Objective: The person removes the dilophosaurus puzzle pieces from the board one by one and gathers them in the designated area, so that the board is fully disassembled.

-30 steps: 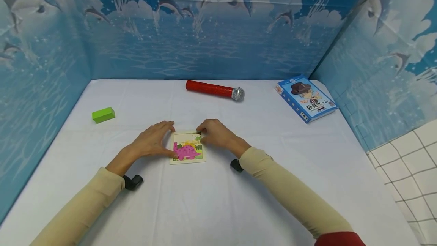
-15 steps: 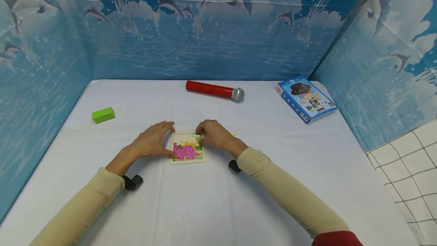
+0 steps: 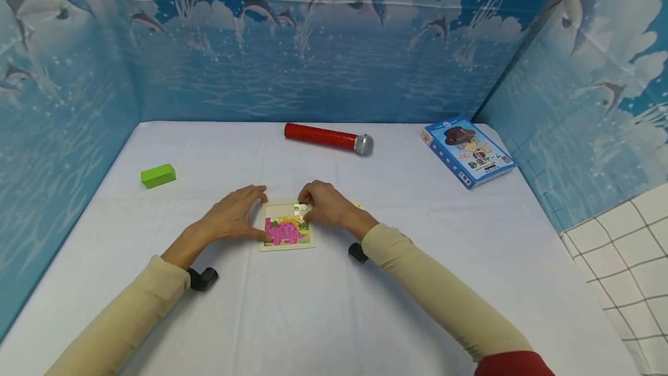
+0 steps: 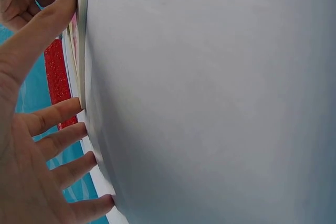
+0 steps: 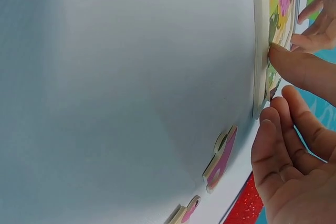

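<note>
A small jigsaw puzzle in a pale wooden frame (image 3: 287,249), with a pink dinosaur, lies flat on the white table. My left hand (image 3: 233,213) spans its left side, thumb on the front left part and index finger at the back left corner. The other fingers are spread, fairly straight, in the left wrist view. At the back right corner my right hand (image 3: 330,206) pinches a puzzle piece (image 3: 300,209) between thumb and fingers; the piece looks shiny and is partly covered. In the right wrist view, the thumb (image 5: 294,66) presses near the frame's edge.
Loose puzzle pieces (image 5: 221,159) with pink on them lie right of the frame, mostly hidden by my right arm in the head view. Farther back are a red toy microphone (image 3: 323,136), a green block (image 3: 158,176) and a blue box (image 3: 468,151).
My right hand has shifted slightly left over the back right corner. The piece there has gone from dark to bright. A yellow bit now shows beside the right wrist. My left hand stays put.
</note>
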`<move>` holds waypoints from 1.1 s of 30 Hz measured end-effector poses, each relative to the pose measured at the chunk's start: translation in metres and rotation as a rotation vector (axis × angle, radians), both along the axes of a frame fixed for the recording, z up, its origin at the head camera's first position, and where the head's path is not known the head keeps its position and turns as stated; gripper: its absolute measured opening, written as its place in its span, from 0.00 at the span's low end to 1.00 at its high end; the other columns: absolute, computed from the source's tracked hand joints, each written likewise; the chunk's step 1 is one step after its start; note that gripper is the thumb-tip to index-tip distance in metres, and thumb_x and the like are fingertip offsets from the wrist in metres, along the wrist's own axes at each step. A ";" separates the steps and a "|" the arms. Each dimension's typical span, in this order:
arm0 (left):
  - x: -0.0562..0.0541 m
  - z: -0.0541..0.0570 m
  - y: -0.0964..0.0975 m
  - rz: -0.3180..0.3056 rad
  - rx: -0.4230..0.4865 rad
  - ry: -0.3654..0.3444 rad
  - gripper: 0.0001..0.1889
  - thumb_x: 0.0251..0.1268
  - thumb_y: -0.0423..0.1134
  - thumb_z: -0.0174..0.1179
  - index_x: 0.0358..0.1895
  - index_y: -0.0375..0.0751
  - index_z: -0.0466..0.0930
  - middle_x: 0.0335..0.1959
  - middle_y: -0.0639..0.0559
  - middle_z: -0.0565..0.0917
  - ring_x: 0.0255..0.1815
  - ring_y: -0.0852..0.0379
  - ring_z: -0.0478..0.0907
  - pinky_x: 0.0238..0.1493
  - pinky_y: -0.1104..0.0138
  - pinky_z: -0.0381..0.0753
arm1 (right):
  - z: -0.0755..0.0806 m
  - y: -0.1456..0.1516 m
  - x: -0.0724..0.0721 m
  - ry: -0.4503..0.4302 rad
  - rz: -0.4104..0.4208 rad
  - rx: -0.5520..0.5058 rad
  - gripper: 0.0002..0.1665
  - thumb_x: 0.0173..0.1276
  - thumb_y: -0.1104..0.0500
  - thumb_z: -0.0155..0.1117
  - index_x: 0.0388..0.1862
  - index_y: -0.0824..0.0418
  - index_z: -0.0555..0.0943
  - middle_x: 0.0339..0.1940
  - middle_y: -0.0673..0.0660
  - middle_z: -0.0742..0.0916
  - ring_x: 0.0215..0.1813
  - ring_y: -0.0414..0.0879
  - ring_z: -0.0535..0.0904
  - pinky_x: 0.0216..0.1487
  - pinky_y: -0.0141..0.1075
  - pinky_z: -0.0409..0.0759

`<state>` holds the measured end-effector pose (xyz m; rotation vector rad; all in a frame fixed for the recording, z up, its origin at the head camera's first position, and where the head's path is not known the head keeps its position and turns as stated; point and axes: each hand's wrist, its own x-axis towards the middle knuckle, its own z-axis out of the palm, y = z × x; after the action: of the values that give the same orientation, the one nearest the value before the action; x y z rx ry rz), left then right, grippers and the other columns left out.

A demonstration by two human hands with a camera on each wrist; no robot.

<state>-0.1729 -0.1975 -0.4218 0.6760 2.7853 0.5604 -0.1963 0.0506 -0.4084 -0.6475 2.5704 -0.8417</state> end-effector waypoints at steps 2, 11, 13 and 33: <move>0.000 0.000 0.000 -0.007 -0.010 0.007 0.44 0.41 0.62 0.76 0.60 0.41 0.72 0.73 0.40 0.64 0.75 0.38 0.56 0.71 0.39 0.54 | 0.000 0.000 0.000 0.002 0.002 0.001 0.21 0.58 0.64 0.75 0.50 0.64 0.80 0.41 0.53 0.79 0.45 0.45 0.73 0.49 0.33 0.76; 0.002 0.000 -0.001 -0.022 -0.020 -0.002 0.48 0.43 0.62 0.75 0.67 0.41 0.71 0.75 0.42 0.62 0.76 0.39 0.53 0.73 0.40 0.51 | -0.001 0.001 0.000 0.021 0.013 0.030 0.22 0.59 0.63 0.74 0.53 0.61 0.81 0.44 0.53 0.78 0.47 0.44 0.73 0.54 0.34 0.75; 0.002 0.000 -0.001 -0.027 -0.018 -0.006 0.48 0.44 0.63 0.75 0.68 0.40 0.71 0.75 0.42 0.62 0.76 0.39 0.52 0.73 0.40 0.51 | -0.001 0.002 0.001 0.027 0.019 0.022 0.21 0.59 0.63 0.74 0.53 0.61 0.81 0.45 0.53 0.78 0.48 0.45 0.73 0.55 0.34 0.75; 0.002 0.001 0.001 -0.022 -0.033 -0.029 0.48 0.44 0.63 0.74 0.67 0.38 0.72 0.76 0.44 0.62 0.78 0.39 0.49 0.73 0.40 0.49 | 0.004 0.011 -0.001 0.051 -0.037 -0.175 0.06 0.66 0.64 0.68 0.41 0.58 0.86 0.37 0.49 0.86 0.40 0.42 0.79 0.43 0.31 0.79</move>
<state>-0.1706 -0.1961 -0.4213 0.6849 2.7506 0.5153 -0.1972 0.0619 -0.4049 -0.6811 2.5810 -1.0856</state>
